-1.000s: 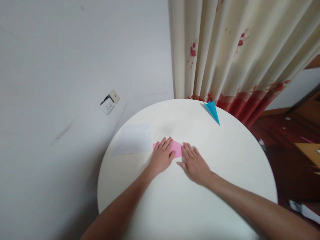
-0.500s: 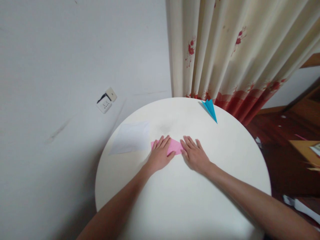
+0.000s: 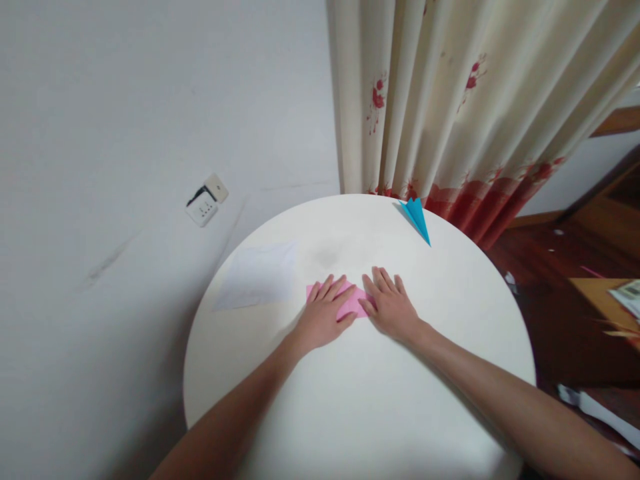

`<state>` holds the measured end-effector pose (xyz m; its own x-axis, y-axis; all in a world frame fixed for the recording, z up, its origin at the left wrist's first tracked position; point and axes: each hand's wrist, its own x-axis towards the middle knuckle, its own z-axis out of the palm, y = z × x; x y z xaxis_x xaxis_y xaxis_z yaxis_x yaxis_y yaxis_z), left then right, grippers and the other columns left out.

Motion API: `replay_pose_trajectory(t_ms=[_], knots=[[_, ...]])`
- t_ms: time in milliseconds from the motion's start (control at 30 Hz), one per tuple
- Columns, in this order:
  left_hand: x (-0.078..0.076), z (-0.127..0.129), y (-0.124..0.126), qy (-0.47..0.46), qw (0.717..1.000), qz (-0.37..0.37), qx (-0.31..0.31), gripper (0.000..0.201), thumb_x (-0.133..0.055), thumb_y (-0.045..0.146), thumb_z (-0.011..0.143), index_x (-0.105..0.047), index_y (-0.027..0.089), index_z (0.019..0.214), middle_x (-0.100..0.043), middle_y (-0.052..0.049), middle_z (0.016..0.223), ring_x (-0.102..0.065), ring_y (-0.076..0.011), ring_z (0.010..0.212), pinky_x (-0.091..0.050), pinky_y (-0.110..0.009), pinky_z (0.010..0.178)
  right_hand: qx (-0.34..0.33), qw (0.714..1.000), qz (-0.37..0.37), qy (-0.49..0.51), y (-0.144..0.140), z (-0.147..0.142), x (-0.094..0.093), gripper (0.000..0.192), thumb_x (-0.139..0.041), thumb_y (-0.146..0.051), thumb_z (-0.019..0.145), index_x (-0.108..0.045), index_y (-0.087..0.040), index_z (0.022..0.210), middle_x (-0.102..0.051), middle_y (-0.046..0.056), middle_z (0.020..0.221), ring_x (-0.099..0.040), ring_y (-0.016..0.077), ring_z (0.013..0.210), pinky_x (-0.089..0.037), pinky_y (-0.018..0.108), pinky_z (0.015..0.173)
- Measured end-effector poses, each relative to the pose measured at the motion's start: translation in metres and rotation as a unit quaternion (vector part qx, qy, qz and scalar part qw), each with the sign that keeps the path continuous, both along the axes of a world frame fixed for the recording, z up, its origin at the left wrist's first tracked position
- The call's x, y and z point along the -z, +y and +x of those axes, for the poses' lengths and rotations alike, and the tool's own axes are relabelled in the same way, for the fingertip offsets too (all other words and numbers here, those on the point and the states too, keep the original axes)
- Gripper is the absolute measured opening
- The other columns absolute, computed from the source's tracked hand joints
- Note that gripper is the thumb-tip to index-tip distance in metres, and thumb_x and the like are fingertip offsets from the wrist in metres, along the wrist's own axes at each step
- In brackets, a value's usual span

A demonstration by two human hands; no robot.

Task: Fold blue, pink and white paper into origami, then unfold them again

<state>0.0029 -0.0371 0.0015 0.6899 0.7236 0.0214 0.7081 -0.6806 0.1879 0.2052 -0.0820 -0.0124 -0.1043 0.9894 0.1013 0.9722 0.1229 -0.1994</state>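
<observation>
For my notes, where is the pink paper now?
Head view: the pink paper lies right of the white sheet, partly under the left hand and right hand.

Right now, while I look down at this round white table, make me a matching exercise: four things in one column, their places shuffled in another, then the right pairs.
Things:
1. Pink folded paper
2. Blue pointed folded-paper shape
3. Flat white rectangular sheet
4. White wall socket

Places:
A. At the far edge of the round white table, near the cream-and-red curtain
B. On the pale wall
C. Partly covered by the left grip
D. On the table, left of the left grip

Pairs: 1-C, 2-A, 3-D, 4-B
</observation>
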Motion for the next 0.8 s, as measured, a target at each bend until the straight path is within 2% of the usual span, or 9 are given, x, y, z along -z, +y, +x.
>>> replay_pose_trajectory(t_ms=[167, 333, 600, 800], knots=[[0.0, -0.001, 0.001, 0.0, 1.0, -0.002, -0.005, 0.056, -0.049, 0.052, 0.096, -0.04, 0.037, 0.149, -0.022, -0.002, 0.165, -0.016, -0.0316, 0.152, -0.018, -0.056, 0.121, -0.002, 1.0, -0.001, -0.001, -0.001, 0.001, -0.002, 0.06, -0.038, -0.046, 0.101, -0.035, -0.015, 0.153, -0.022, 0.02, 0.163, -0.017, 0.033, 0.151, -0.017, 0.057, 0.118], [0.001, 0.0, -0.001, -0.007, 1.0, 0.008, -0.019, 0.049, -0.038, 0.047, 0.101, -0.039, 0.038, 0.15, -0.025, -0.001, 0.164, -0.018, -0.0295, 0.152, -0.021, -0.054, 0.121, -0.002, 1.0, -0.001, -0.002, -0.001, 0.0, -0.004, 0.06, -0.039, -0.045, 0.102, -0.036, -0.014, 0.153, -0.023, 0.021, 0.162, -0.018, 0.0342, 0.15, -0.018, 0.057, 0.117], [0.008, 0.006, -0.001, -0.014, 0.996, 0.032, -0.086, 0.055, -0.037, 0.055, 0.099, -0.037, 0.035, 0.151, -0.027, -0.001, 0.163, -0.018, -0.0332, 0.151, -0.02, -0.059, 0.119, 0.001, 1.0, 0.0, -0.002, -0.001, -0.002, -0.002, 0.06, -0.039, -0.045, 0.102, -0.035, -0.014, 0.153, -0.023, 0.021, 0.162, -0.017, 0.0342, 0.151, -0.017, 0.058, 0.118], [0.01, 0.006, 0.0, 0.001, 0.993, 0.053, -0.104, 0.062, -0.035, 0.059, 0.098, -0.035, 0.029, 0.152, -0.028, -0.003, 0.163, -0.02, -0.0336, 0.15, -0.022, -0.056, 0.119, 0.001, 1.0, -0.006, 0.003, -0.001, -0.001, -0.003, 0.062, -0.039, -0.049, 0.102, -0.035, -0.015, 0.153, -0.023, 0.021, 0.162, -0.017, 0.0337, 0.151, -0.017, 0.057, 0.118]])
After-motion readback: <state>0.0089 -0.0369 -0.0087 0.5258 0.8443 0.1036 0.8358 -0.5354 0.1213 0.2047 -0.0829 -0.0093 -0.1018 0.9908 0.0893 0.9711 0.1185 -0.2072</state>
